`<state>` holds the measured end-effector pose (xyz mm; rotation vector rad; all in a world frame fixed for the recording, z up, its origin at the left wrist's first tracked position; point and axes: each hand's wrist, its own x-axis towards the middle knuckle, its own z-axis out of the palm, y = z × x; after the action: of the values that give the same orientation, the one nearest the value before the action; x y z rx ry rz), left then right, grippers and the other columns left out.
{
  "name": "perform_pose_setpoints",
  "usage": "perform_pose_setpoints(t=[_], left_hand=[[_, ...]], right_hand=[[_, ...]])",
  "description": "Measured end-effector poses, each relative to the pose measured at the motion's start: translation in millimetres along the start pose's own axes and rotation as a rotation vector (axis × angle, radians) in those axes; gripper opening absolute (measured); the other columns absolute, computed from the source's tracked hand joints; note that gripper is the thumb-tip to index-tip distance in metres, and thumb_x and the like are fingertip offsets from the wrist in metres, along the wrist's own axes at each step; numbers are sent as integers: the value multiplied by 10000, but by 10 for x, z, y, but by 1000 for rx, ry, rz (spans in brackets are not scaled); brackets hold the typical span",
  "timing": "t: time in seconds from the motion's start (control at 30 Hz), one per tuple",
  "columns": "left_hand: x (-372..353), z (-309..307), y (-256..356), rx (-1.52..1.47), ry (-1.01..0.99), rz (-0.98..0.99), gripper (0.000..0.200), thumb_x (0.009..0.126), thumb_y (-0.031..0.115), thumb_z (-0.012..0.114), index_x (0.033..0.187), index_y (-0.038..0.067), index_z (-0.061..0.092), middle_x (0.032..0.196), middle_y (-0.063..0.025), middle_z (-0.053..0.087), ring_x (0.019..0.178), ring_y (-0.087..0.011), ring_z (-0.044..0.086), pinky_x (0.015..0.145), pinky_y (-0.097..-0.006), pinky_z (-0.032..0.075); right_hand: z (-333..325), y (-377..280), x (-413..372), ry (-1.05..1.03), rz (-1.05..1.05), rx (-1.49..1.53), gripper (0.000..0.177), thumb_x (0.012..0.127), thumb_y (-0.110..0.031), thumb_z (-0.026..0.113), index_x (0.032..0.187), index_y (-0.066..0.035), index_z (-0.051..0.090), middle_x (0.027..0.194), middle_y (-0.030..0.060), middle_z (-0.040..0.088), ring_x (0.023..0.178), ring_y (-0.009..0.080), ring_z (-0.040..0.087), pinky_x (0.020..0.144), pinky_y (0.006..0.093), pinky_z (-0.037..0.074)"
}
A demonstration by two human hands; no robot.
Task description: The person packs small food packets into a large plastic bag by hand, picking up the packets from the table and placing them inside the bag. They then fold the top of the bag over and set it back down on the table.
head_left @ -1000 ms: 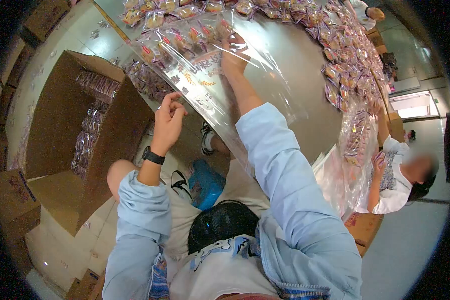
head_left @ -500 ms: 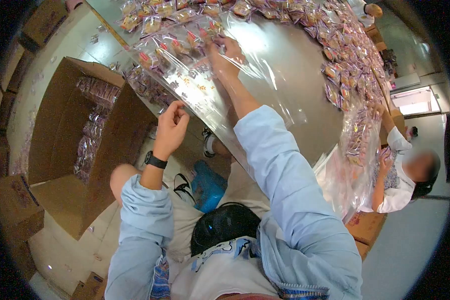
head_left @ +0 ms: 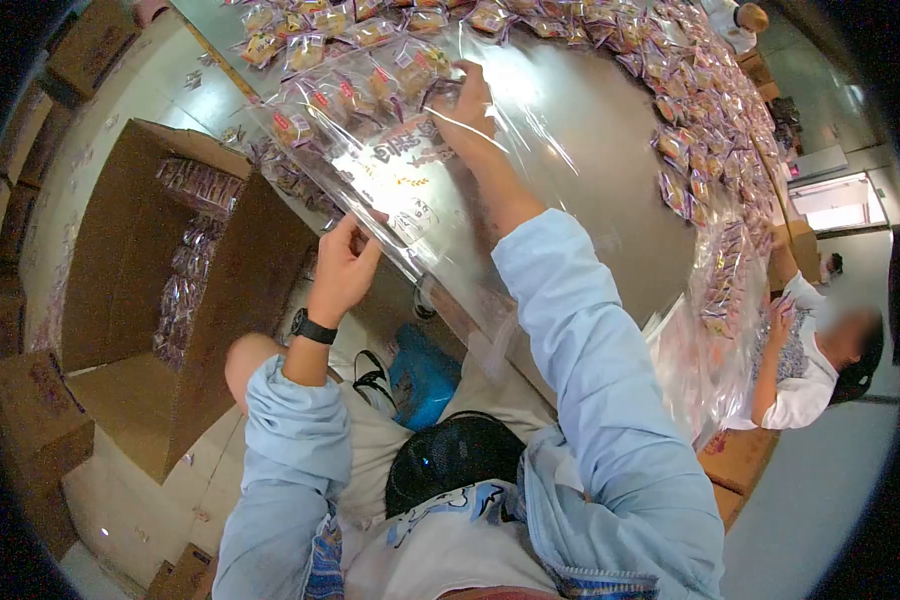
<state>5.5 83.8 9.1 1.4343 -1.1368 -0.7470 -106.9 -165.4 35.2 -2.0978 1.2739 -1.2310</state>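
A clear printed plastic bag (head_left: 405,200) lies on the metal table, with a row of small wrapped snack packets (head_left: 345,95) at its far end. My left hand (head_left: 345,265), a black watch on its wrist, pinches the bag's near edge at the table's rim. My right hand (head_left: 467,110) is at the right end of the row, its fingers bent around a packet there. A shiny plastic edge crosses that wrist. Glare on the film partly hides the fingertips.
Loose wrapped packets (head_left: 690,140) are heaped along the table's far and right sides. An open cardboard box (head_left: 120,300) with packed bags stands at left. More clear bags (head_left: 670,370) lie at right, near a co-worker (head_left: 795,350) holding a packet. A blue bag (head_left: 420,375) sits below.
My left hand has moved onto the bag's edge and pinches it. My right hand has shifted slightly right, and the bag's printed face has moved and flattened.
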Motion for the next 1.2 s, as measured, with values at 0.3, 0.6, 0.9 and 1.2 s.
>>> perform_pose_setpoints(t=[0.3,0.6,0.9,1.2], left_hand=[[22,-23,-31,10,-9,13,222,907,124,631,1079,-7,682,684,-1,560,632,-69,472,579,-270,419],[47,-65,19,89,-116,-67,267,899,160,636,1117,5,642,824,-39,664,790,-113,600,749,-293,501],[34,-25,-60,32,-68,23,267,910,189,651,1111,13,640,802,-32,657,752,-111,593,712,-291,494],[54,-86,28,41,-100,-17,292,897,167,652,1132,-7,647,890,-168,702,844,-217,667,804,-377,518]], right_hand=[[188,134,81,72,98,285,416,975,-276,638,1310,-49,544,1106,178,684,944,261,669,828,393,528],[84,46,-38,-118,-15,293,583,871,-243,729,1339,-99,414,1110,219,707,820,285,713,757,401,557],[91,-28,-63,-138,-331,31,552,828,-198,754,1335,-135,544,1201,189,628,1083,356,612,927,429,507],[57,-167,-152,-77,-255,155,627,825,-49,667,1412,-85,452,1374,245,489,1220,411,541,1034,491,436]])
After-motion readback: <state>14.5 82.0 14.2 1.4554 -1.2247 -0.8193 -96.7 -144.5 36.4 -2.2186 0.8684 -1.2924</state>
